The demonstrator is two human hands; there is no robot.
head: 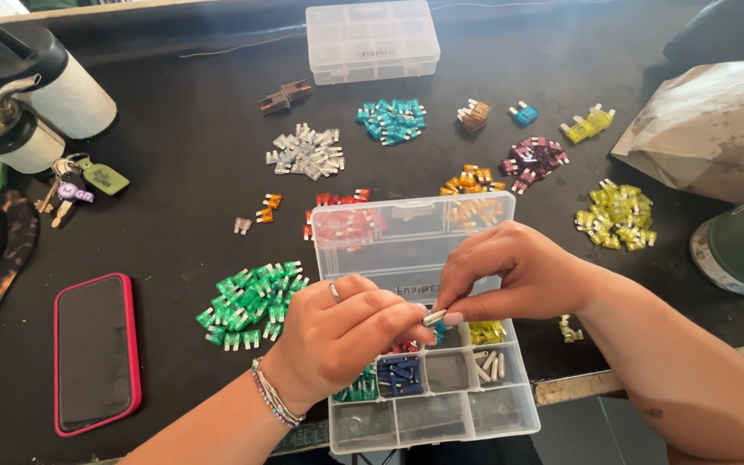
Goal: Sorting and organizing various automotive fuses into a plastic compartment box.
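Observation:
My left hand (342, 336) and my right hand (514, 275) meet over an open clear compartment box (510, 413). Between the fingertips of both hands is a small silver cylindrical fuse (434, 317). The box's raised lid (415, 237) stands behind my hands. Its compartments hold blue (398, 372), yellow (486, 332), green (356, 389) and red fuses and a few small glass tube fuses (488, 366). Sorted piles lie on the black table: green (250, 303), red (342, 220), orange (473, 196), clear (306, 152), teal (392, 119), purple (534, 159), yellow (615, 215).
A phone in a red case (95, 351) lies at the left, with keys (75, 182) and two cups (32, 95) behind it. A second, closed clear box (372, 39) sits at the back. A brown paper bag (712, 125) and a green can (742, 245) are at the right.

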